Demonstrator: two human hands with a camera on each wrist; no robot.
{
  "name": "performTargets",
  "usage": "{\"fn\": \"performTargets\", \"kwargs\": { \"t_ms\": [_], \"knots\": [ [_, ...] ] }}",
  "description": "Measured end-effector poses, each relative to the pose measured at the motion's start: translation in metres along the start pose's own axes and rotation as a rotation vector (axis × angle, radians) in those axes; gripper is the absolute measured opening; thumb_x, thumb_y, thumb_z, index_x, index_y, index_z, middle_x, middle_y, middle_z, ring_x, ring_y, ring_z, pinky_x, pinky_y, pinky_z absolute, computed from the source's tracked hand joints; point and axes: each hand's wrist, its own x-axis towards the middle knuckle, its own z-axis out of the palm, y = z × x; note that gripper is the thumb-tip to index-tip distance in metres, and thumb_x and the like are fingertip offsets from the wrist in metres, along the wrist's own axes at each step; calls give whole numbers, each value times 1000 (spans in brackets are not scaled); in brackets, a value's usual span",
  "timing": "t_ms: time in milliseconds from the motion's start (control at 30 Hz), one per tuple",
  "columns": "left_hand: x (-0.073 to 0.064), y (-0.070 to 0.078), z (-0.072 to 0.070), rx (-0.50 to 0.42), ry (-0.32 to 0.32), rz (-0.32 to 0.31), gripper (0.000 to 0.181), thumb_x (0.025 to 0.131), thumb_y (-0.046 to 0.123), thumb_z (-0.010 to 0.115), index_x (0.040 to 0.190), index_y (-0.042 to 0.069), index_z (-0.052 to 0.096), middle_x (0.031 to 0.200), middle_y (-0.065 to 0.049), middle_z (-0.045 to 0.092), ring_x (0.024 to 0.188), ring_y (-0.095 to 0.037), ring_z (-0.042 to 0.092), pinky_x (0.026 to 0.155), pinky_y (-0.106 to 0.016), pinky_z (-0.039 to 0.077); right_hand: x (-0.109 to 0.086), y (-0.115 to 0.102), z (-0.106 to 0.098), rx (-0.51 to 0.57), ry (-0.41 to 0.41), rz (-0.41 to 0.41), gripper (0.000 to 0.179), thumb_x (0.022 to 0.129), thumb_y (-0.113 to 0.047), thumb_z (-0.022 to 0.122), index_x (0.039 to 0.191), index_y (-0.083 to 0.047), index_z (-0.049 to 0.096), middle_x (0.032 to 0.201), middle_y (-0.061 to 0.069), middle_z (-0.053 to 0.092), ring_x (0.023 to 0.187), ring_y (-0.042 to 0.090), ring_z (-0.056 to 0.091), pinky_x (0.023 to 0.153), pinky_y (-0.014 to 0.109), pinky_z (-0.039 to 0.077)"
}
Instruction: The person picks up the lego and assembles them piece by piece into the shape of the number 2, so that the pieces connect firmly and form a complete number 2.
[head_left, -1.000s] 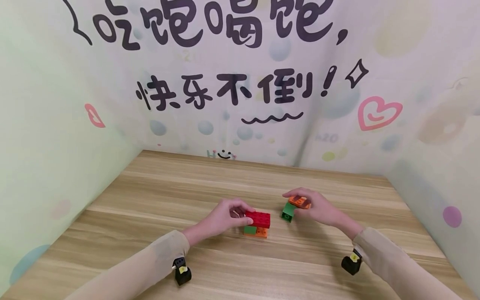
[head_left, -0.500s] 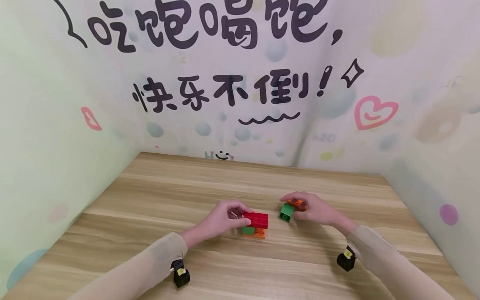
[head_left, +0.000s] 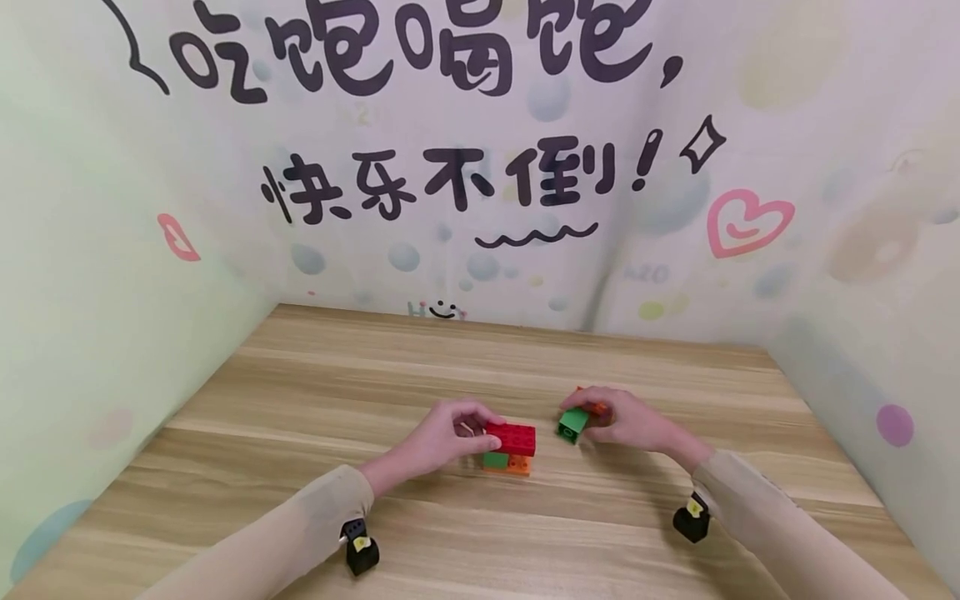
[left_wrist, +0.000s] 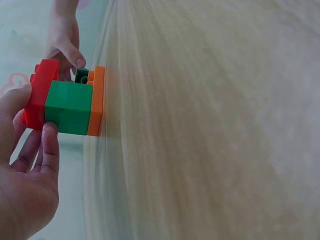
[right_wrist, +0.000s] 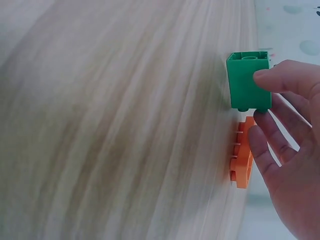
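On a wood-grain tabletop [head_left: 600,533] | a person's left hand [head_left: 454,430] pinched a studded red toy brick [head_left: 516,438] atop a green block [left_wrist: 69,108] and a flat orange plate [left_wrist: 96,107] | the right hand [head_left: 626,418] gripped a second green block [right_wrist: 245,82] between thumb and fingers, an orange studded piece [right_wrist: 243,157] just beside.

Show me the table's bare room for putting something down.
Bare on the wooden table: front, between beige sleeves; back left, before the white lettered wall. Crowded: around the red plastic brick in the left hand and the green plastic block in the right hand.
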Motion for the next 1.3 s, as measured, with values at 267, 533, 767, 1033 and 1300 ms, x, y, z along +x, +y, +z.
{"fn": "performTargets", "kwargs": {
  "t_ms": [267,533,767,1033,1300],
  "knots": [
    [0,0,1,-12,-3,6,24,86,16,77,110,11,73,103,-10,71,84,-11,61,71,-20,54,-3,1,1,-45,-4,40,45,87,-10,74,130,-14,62,132,8,61,108,21,58,88,26,52],
    [-1,-1,0,-14,2,2,24,87,17,77,110,11,73,101,-11,71,83,-11,61,70,-19,53,-2,-1,3,-70,7,52,46,86,-10,75,131,-12,62,131,9,62,105,20,58,86,24,52],
    [-2,-3,-2,-25,6,3,25,87,17,77,111,10,73,100,-12,71,82,-11,61,69,-19,53,-1,-1,6,-78,21,77,47,85,-9,76,129,-17,64,124,6,66,100,16,58,84,25,51],
    [-1,-3,0,-24,0,-4,25,86,17,77,110,11,73,101,-11,71,82,-11,61,70,-19,53,-5,2,8,-89,21,74,47,85,-11,76,130,-13,63,123,7,66,102,16,58,87,30,52],
    [-1,-3,1,-20,5,-11,25,87,17,77,111,12,73,102,-10,71,83,-12,61,70,-19,53,-6,-2,6,-71,40,71,45,84,-14,77,128,-14,64,125,9,66,105,19,59,87,30,53]
  ]
}}
